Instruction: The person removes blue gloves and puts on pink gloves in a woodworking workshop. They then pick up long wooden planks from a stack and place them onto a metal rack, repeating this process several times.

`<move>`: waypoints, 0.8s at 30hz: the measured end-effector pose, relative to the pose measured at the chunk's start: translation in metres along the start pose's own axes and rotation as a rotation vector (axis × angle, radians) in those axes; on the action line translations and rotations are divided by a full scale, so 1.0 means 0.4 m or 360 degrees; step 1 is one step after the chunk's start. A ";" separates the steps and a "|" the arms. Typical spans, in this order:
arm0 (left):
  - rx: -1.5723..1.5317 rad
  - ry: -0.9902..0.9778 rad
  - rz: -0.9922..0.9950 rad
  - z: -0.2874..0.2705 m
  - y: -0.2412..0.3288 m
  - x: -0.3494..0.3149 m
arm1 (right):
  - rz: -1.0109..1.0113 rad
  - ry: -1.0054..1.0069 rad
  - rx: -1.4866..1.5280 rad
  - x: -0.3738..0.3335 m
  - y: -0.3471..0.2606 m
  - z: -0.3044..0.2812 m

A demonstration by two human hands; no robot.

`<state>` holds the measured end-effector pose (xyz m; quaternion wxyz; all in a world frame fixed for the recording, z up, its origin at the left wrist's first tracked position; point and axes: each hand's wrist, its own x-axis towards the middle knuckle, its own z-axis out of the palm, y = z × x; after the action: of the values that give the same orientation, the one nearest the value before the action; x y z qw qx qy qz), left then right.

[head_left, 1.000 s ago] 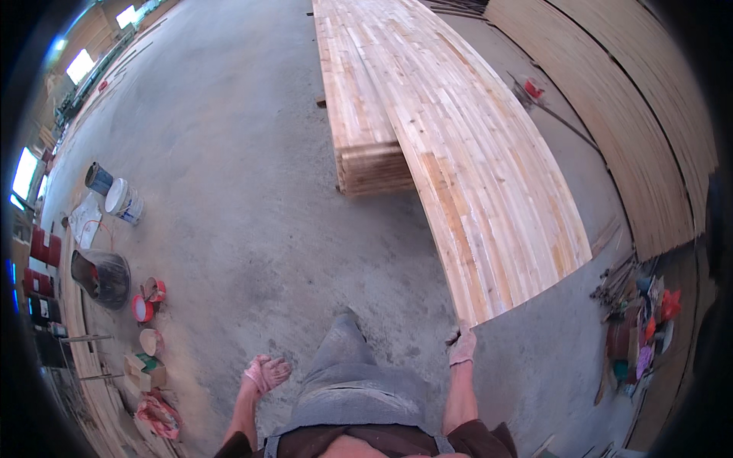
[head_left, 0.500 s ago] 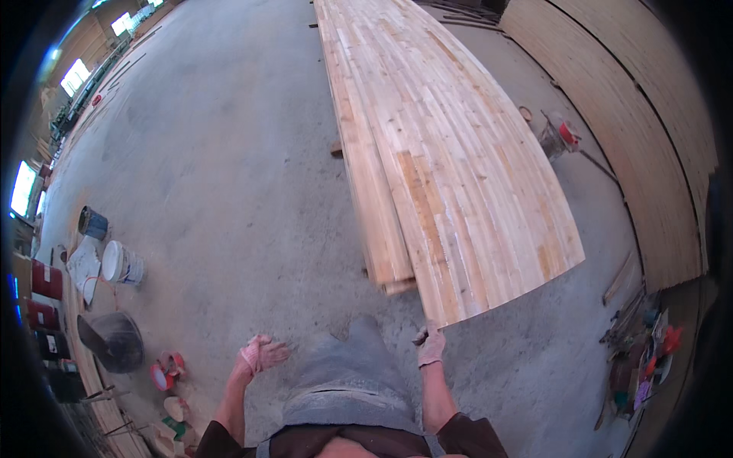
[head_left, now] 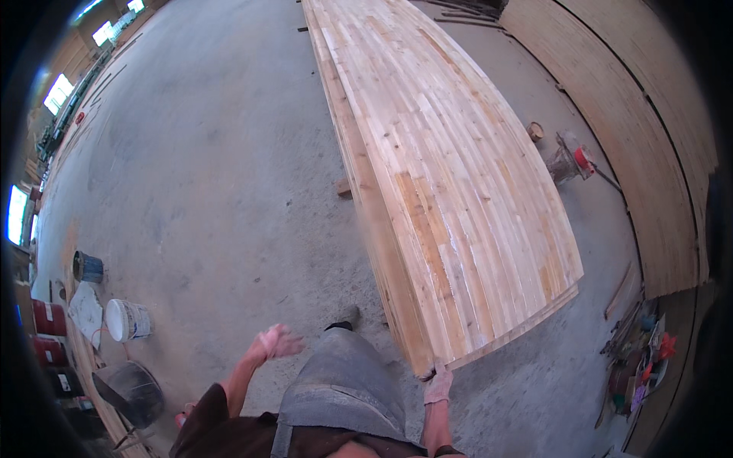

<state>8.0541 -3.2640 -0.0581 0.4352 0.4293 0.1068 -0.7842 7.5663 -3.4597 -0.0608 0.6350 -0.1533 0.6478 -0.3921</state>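
Position, L to R: your left hand (head_left: 279, 341), gloved, hangs over the bare floor (head_left: 214, 191), well apart from the work; its fingers look loose and unfurled, w/ nothing seen in them. Your grey apron (head_left: 343, 385) comes next, between that hand and the wood panel (head_left: 466, 191). The panel lies ahead of you and to your R, over a wood stack (head_left: 408, 317) that shows as a strip along the panel's L side. Its long axis runs away from you, far end veering slightly L; edge curvature is prob. lens. Your right hand (head_left: 437, 388) is the nearer one: it grasps the near L corner, forearm roughly in line w/ the long axis. Contact is at that corner only; the near R corner sits out to the R w/ no hand on it. Beyond the panel's R edge, a red container (head_left: 582, 158) stands near.

Visibility, L to R: drums (head_left: 49, 317) at the L rim are dark and warped. Left hand is blurred, exact finger pose unclear. One shoe (head_left: 347, 315) shows; other foot n/a. Right fingertips are partly covered; dark bit there can't be ID'd. Whether the near end rests flush or slightly raised: can't tell. Far end is cut off at top. Scrap pile (head_left: 641, 362) at far R is too cluttered to itemise.
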 end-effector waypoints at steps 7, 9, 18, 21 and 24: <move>0.0472 -0.0290 -0.0202 0.522 0.175 0.334 | 0.0045 0.0048 -0.0382 -0.070 -0.148 0.122; 0.0351 -0.0222 -0.0185 0.694 0.164 0.396 | -0.0009 -0.0057 -0.0354 -0.050 -0.140 0.141; 0.0270 0.0260 0.0156 0.828 0.034 0.629 | 0.0167 -0.0089 -0.0064 -0.065 -0.196 0.100; 0.0186 0.0327 0.0226 0.806 0.034 0.652 | 0.0371 -0.0249 0.0224 -0.037 -0.229 0.100; 0.0358 0.0341 0.0262 0.824 0.008 0.659 | 0.0262 -0.0364 0.0131 -0.008 -0.197 0.059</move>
<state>7.7986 -3.6000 -0.0588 0.4334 0.5636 0.0287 -0.7026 7.5653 -3.5157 -0.0004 0.7403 -0.1172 0.5650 -0.3449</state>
